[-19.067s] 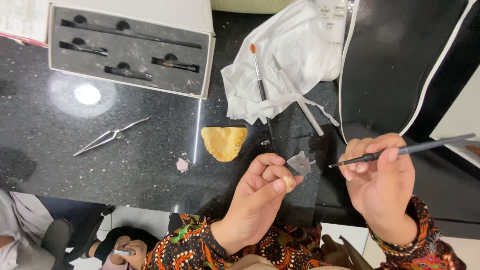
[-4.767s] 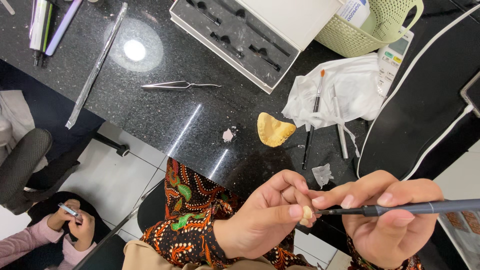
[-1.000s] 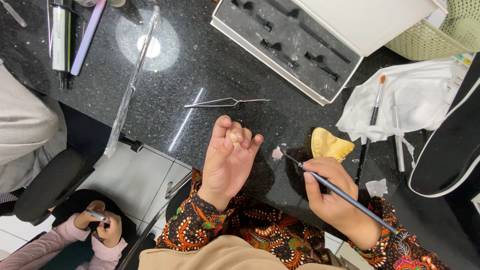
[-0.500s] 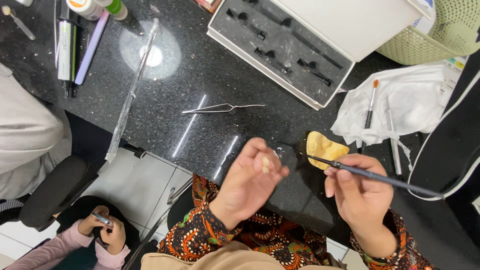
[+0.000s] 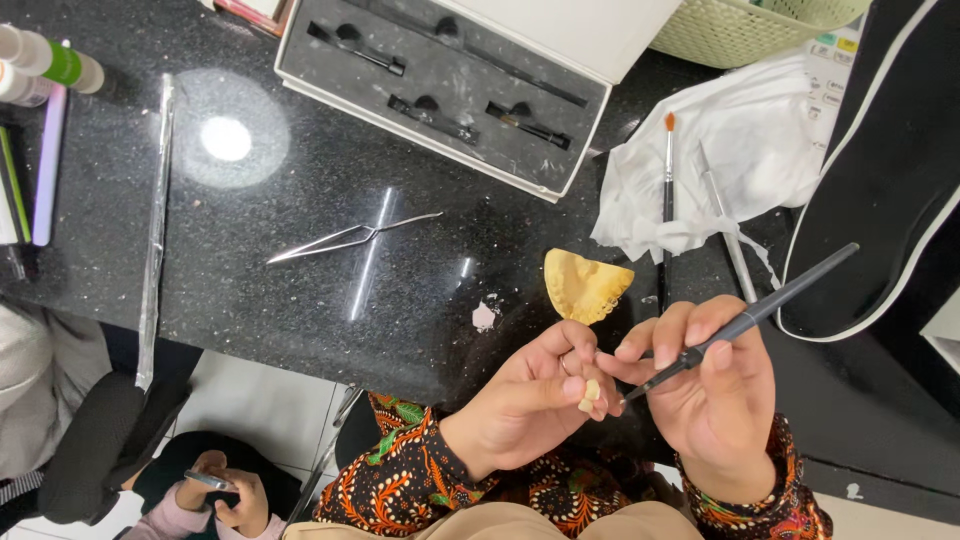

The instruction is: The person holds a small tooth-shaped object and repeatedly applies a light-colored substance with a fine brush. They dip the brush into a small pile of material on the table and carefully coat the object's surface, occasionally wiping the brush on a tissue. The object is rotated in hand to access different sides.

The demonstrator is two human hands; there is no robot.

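Observation:
My left hand point(image 5: 535, 395) pinches a small cream tooth-shaped piece point(image 5: 589, 395) between thumb and fingers, just below the black table edge. My right hand point(image 5: 715, 395) grips a thin dark brush point(image 5: 745, 320) like a pen; its tip points left and sits right beside the small piece. A yellow arch-shaped wax plate point(image 5: 585, 285) lies on the table directly above both hands. A tiny pale pink scrap point(image 5: 484, 317) lies to its left.
Metal tweezers point(image 5: 350, 238) lie on the black speckled table point(image 5: 300, 290). A grey foam tool case point(image 5: 450, 90) stands behind. White cloth point(image 5: 740, 150) holds an orange-tipped brush point(image 5: 667, 190) and a metal tool point(image 5: 725, 235). Green basket point(image 5: 750, 25) far right. Another person's hand point(image 5: 215, 490) holds a phone, lower left.
Both hands came together: the left hand closed its fingers on the small piece, and the right hand brought the brush tip to it. The view shifted slightly.

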